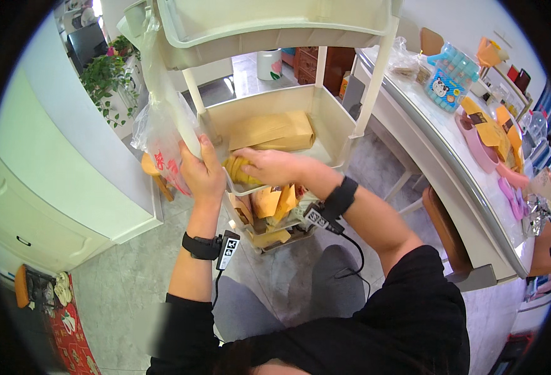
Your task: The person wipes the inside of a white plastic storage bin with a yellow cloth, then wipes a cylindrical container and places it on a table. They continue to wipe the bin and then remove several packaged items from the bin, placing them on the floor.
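Observation:
My left hand (203, 171) is wrapped around a white post (187, 131) of a tiered plastic storage cart, at the left front corner. My right hand (273, 167) rests over a rounded yellow thing (240, 170) in the front of the middle tray (266, 97); its fingers lie on top and partly hide it. Behind it in the same tray lies a folded brown paper bag (275, 131). A clear plastic bag with red print (163, 136) hangs from the cart beside my left hand. The tier below holds orange-brown paper packets (273, 202).
The cart's upper tray (275, 40) overhangs the middle one. To the right, a long white table (425, 122) carries a blue-capped package (449, 84) and pink trays (477, 145). A wooden stool (151, 165) stands behind the hanging bag. White cabinets (55, 206) line the left.

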{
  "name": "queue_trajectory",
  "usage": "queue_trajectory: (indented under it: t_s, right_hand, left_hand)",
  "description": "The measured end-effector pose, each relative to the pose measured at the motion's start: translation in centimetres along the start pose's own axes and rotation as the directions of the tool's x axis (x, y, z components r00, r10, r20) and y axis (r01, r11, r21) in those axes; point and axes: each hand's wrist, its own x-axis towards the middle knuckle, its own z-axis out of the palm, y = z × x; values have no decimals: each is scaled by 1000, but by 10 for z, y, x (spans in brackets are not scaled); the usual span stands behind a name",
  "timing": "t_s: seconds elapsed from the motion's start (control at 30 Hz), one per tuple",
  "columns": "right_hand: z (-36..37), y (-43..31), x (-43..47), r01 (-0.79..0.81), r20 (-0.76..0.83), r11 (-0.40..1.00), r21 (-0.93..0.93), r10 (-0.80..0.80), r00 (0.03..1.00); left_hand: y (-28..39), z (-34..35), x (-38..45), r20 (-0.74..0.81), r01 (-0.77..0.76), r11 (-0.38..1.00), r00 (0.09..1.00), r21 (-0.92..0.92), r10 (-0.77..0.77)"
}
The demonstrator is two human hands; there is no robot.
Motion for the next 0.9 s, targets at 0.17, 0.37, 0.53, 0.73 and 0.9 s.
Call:
queue_trajectory:
  t_s: [0.17,0.37,0.53,0.73,0.9]
  right_hand:
    - [-12,13,25,-96,-109,981,-166,79,991]
    - [-6,21,44,-73,-480,692,-718,-416,772]
    - [-9,20,51,-132,-422,611,-781,-359,832]
    - [-68,23,29,-255,-663,699,-668,-403,630]
    - [-108,35,-14,-615,-900,771,-166,136,414]
  left_hand:
    - [-3,0,1,5,-45,999,999,15,45]
    - [-5,4,1,-30,-68,998,997,14,69]
    - [-4,3,1,-12,-28,1000,1000,5,28]
    - [1,1,0,-9,-29,1000,1000,1,29]
    - [3,2,0,-9,-36,999,999,-21,36]
